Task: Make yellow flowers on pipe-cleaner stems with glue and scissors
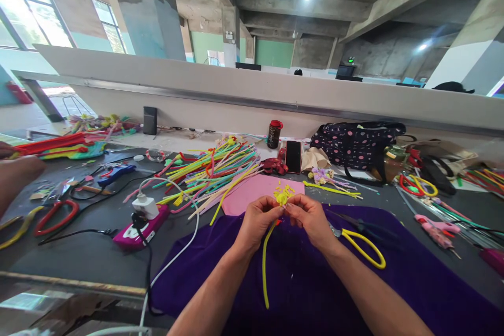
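Thumb and fingers of my left hand (258, 219) are pinched together beneath a small yellow pipe-cleaner flower (282, 194). From the opposite side my right hand (309, 219) pinches the same flower at its base, the fingertips of both hands nearly touching. A long yellow pipe-cleaner stem (265, 273) hangs down below my left fingers, over a dark purple cloth (208, 268). Something small and orange-red shows just under my fingertips. Behind the flower lies a pink sheet (244, 194). Yellow-handled scissors (366, 249) rest on the cloth beside my right forearm.
A pile of coloured pipe cleaners (220, 168) lies ahead. At left are a magenta power strip (142, 226) with cables, red-handled scissors (57, 218) and another person's hand (23, 173). A bottle (274, 134), phone (293, 156) and patterned bag (354, 147) stand along the back.
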The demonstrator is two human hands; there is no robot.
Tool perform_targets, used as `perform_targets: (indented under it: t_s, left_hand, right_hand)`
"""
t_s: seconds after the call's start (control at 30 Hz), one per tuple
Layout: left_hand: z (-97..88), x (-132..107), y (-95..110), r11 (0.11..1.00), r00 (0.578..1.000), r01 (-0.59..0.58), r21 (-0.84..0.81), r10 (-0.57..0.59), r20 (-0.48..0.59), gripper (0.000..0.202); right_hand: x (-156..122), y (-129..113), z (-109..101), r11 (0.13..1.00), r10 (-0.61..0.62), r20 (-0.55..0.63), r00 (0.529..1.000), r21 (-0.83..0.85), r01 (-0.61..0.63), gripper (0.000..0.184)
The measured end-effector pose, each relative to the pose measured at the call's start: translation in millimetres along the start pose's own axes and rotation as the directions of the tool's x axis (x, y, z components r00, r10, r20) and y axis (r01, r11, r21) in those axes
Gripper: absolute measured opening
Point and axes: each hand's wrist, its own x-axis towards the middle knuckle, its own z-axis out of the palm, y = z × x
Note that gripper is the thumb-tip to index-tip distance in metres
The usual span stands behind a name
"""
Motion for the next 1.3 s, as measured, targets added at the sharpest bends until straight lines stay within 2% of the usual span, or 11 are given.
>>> perform_targets:
  t_s: [0.13, 0.23, 0.4, 0.53, 0.7, 0.77, 0.8, 0.87, 0.9, 1.07, 1.3]
  left_hand:
    - [-4.4, 2, 2, 0.998, 1.0, 0.012, -0.065, -0.013, -0.015, 0.022]
    - [-9.6, 4, 6, 0.99, 0.997, 0.064, -0.125, -0.068, -0.034, 0.022]
    - [-15.0, 6, 13, 0.979, 0.99, 0.14, -0.147, -0.135, 0.043, 0.02]
    - [-16.8, 6, 14, 0.974, 0.989, 0.144, -0.173, -0.138, 0.049, 0.021]
    - [-18.1, 7, 15, 0.976, 0.991, 0.136, -0.173, -0.131, 0.039, 0.021]
    - [-17.9, 7, 15, 0.975, 0.991, 0.13, -0.177, -0.125, 0.039, 0.021]
    - [-17.8, 7, 15, 0.976, 0.992, 0.129, -0.178, -0.124, 0.039, 0.021]
    - [-17.5, 7, 15, 0.977, 0.992, 0.122, -0.175, -0.117, 0.038, 0.021]
    - [-17.6, 8, 14, 0.978, 0.993, 0.118, -0.172, -0.112, 0.04, 0.02]
    - [-19.8, 9, 12, 0.982, 0.996, 0.086, -0.166, -0.079, 0.051, 0.02]
    - [-19.5, 8, 11, 0.979, 0.994, 0.106, -0.174, -0.1, 0.038, 0.02]
  right_hand:
    - [3, 1, -6, 1.0, 0.014, -0.007, 1.0, -0.022, -0.015, 0.019]
    - [8, 0, -17, 1.0, 0.002, -0.056, 0.998, -0.025, -0.004, 0.02]
    - [17, 1, -34, 1.0, 0.0, -0.134, 0.991, -0.031, -0.004, 0.022]
    - [20, 5, -38, 0.997, 0.039, -0.116, 0.993, -0.062, -0.047, 0.023]
    - [22, 0, -46, 0.968, 0.058, -0.064, 0.996, -0.239, -0.072, 0.022]
    - [27, -5, -53, 0.919, 0.025, -0.001, 1.0, -0.394, -0.024, 0.019]
    - [32, -7, -57, 0.867, 0.013, 0.045, 0.999, -0.498, 0.011, 0.019]
    - [46, -7, -63, 0.705, 0.038, 0.142, 0.989, -0.705, 0.073, 0.019]
    - [53, -5, -65, 0.588, 0.066, 0.171, 0.983, -0.802, 0.101, 0.02]
    - [89, 20, -67, 0.429, 0.124, 0.18, 0.976, -0.896, 0.111, 0.019]
    - [123, 49, -61, 0.284, 0.164, 0.12, 0.979, -0.956, 0.07, 0.019]
